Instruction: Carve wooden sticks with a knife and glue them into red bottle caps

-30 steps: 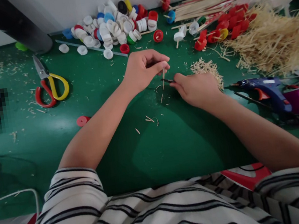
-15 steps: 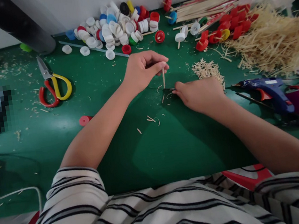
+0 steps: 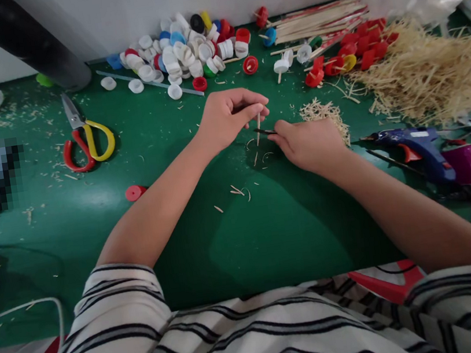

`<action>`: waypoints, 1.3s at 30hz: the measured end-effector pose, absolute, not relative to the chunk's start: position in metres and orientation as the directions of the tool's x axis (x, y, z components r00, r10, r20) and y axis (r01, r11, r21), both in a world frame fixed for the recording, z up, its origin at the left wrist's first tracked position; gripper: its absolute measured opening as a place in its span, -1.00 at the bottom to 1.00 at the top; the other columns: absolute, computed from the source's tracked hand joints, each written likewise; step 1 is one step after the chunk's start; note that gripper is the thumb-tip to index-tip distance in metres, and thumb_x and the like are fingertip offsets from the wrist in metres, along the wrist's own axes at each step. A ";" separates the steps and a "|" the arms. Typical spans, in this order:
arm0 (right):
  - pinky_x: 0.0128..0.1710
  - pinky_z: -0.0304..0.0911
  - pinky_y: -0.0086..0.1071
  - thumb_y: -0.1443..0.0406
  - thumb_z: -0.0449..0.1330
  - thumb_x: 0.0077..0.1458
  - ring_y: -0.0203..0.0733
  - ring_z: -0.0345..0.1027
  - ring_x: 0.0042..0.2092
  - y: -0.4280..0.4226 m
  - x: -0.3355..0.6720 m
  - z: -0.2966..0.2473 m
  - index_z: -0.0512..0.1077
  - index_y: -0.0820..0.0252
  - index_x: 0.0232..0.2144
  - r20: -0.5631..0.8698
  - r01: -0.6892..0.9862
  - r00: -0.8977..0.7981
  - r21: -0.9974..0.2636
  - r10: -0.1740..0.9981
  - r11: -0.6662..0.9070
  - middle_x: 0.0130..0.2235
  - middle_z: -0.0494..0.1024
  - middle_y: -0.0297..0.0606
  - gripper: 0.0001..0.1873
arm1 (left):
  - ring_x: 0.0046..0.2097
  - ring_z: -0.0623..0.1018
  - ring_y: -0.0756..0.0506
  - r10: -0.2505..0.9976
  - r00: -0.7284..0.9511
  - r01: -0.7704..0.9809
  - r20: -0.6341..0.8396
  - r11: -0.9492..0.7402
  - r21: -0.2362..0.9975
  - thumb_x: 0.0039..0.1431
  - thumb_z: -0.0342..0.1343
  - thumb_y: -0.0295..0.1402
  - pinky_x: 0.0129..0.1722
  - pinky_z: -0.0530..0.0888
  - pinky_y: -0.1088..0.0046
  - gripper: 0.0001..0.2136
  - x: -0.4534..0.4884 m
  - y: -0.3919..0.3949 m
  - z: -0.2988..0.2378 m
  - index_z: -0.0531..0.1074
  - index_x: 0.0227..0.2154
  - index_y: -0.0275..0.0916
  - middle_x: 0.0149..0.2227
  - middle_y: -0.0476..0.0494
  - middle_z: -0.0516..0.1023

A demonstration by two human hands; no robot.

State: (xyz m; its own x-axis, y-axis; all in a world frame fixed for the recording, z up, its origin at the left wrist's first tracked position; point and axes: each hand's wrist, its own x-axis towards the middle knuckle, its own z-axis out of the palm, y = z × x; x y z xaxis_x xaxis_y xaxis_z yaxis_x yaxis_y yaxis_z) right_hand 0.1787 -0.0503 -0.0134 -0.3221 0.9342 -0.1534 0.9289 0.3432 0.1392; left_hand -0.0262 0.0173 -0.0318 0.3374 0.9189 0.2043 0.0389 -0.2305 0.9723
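Two hands meet over the green table (image 3: pixel 294 221). Left hand (image 3: pixel 227 116) pinches a thin wooden stick (image 3: pixel 258 126) upright; right hand (image 3: pixel 309 142), closed on a dark blade (image 3: pixel 265 132), has risen from the mat half a second ago to touch the stick.

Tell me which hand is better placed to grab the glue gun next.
Right, probably. The right hand lies just beside the glue gun, though it holds a dark blade. The left hand pinches the stick and sits farther away.
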 end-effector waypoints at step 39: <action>-0.28 0.03 -0.25 0.02 -0.22 0.54 -0.01 0.48 -0.34 -0.056 0.180 -0.014 0.52 0.11 0.07 -0.238 0.903 -0.362 0.152 0.902 0.402 -0.34 0.67 -0.08 -0.43 | -0.26 0.74 -0.01 0.893 0.384 0.000 0.235 -0.254 0.967 0.32 0.34 -0.34 -0.35 0.61 0.50 -0.91 -0.033 0.019 -0.036 0.67 -0.21 -0.25 -0.29 -0.09 0.76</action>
State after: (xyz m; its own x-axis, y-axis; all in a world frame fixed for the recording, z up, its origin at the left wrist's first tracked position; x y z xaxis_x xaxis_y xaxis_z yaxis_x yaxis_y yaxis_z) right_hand 0.1799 -0.0560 -0.0139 -0.3616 0.9015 -0.2377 0.9028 0.4022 0.1521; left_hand -0.0329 0.0185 -0.0361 0.3845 0.8928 0.2347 0.0004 -0.2544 0.9671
